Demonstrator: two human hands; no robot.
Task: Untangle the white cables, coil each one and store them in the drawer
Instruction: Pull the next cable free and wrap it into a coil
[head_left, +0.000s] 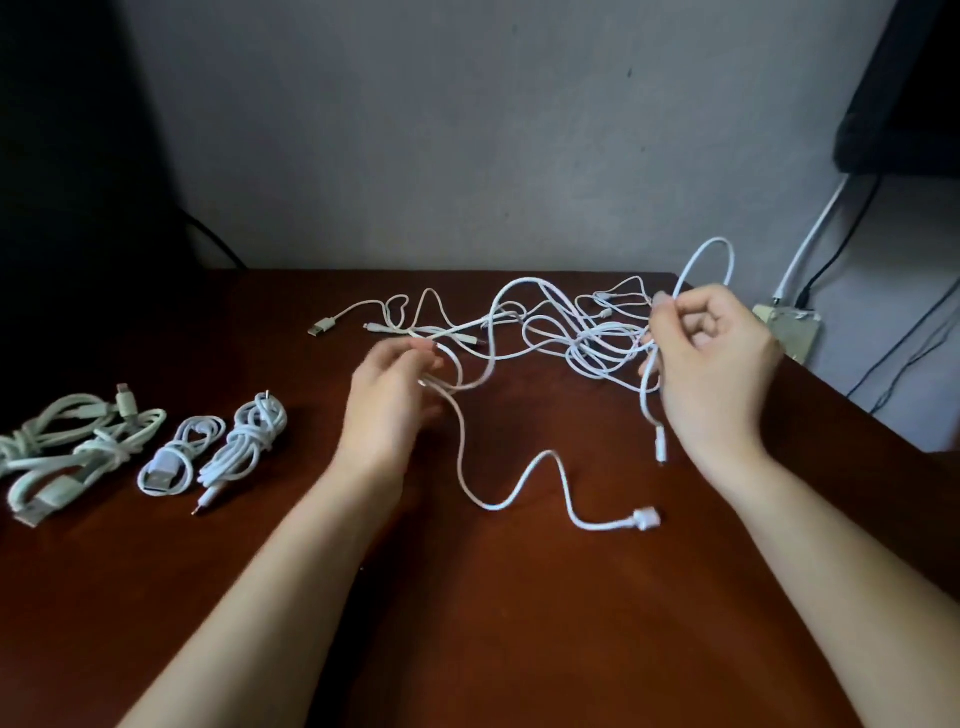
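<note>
Cables (592, 340): white, tangled loops | left hand (387, 400), right hand (711, 364) pinch strands

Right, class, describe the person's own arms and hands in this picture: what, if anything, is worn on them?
Both arms are bare: no sleeve shows on the left forearm or right forearm. The left hand and right hand are ungloved, with no ring, watch or bracelet visible.
</note>
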